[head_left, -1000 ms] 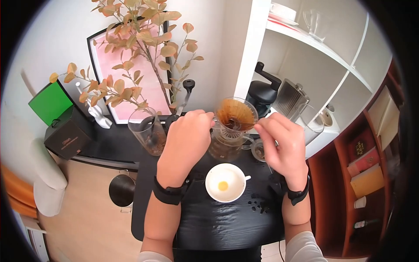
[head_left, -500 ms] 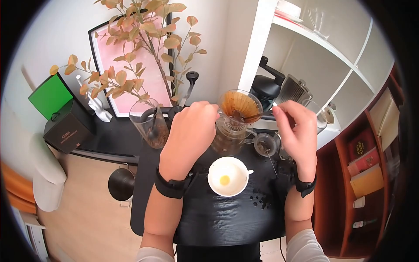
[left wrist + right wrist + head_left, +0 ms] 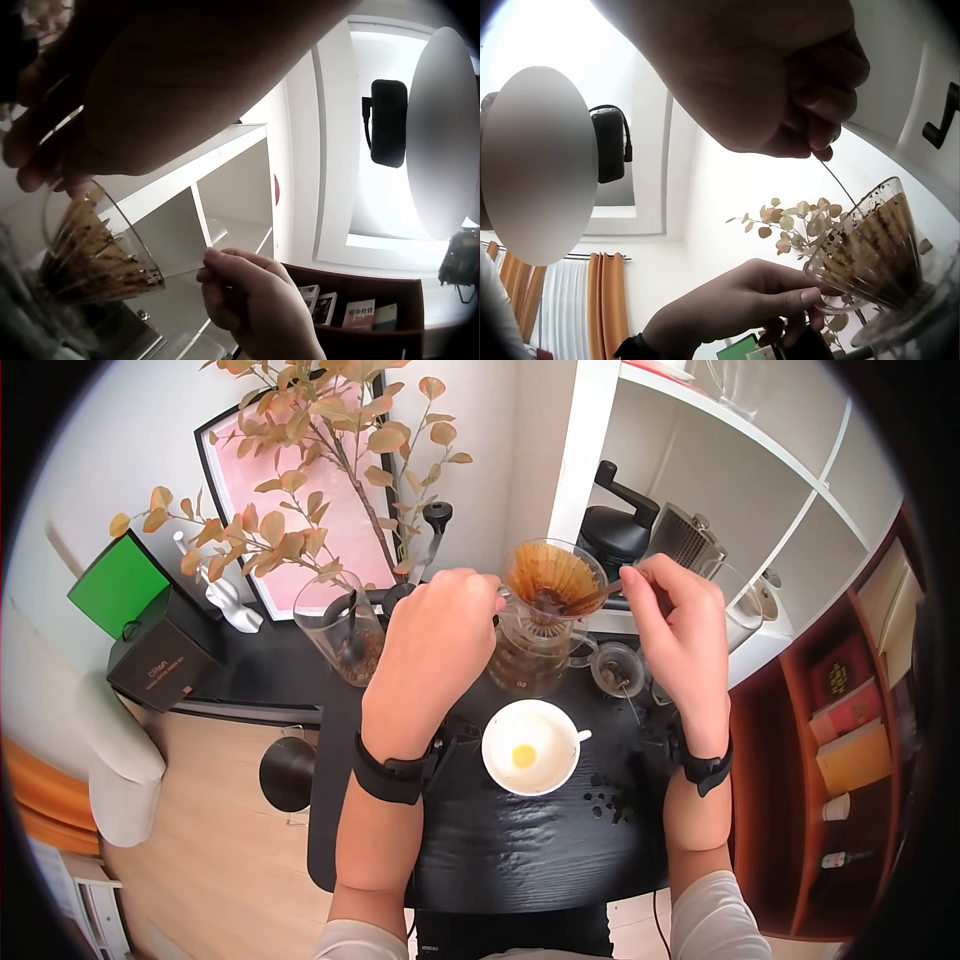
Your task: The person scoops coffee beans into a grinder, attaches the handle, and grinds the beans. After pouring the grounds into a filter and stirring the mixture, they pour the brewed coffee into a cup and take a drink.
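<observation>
A glass coffee dripper sits on a glass server holding dark liquid. Inside it is a brown-stained paper filter with wet coffee grounds. My left hand pinches the dripper's handle at its left side. Thumb and forefinger of my right hand pinch a thin stick, whose far end reaches into the filter from the right; that tip is hidden among the grounds. Nearer me stands a white cup with a little yellow liquid at the bottom.
Left of the server stands a glass vessel with brown contents. A small glass container is right of the server. Water drops lie on the black table. A black hand grinder stands on the white shelf.
My right hand has moved right, from close at the dripper's rim to farther off, keeping the stick in its pinch. My left hand stays at the handle. The head view has shifted slightly.
</observation>
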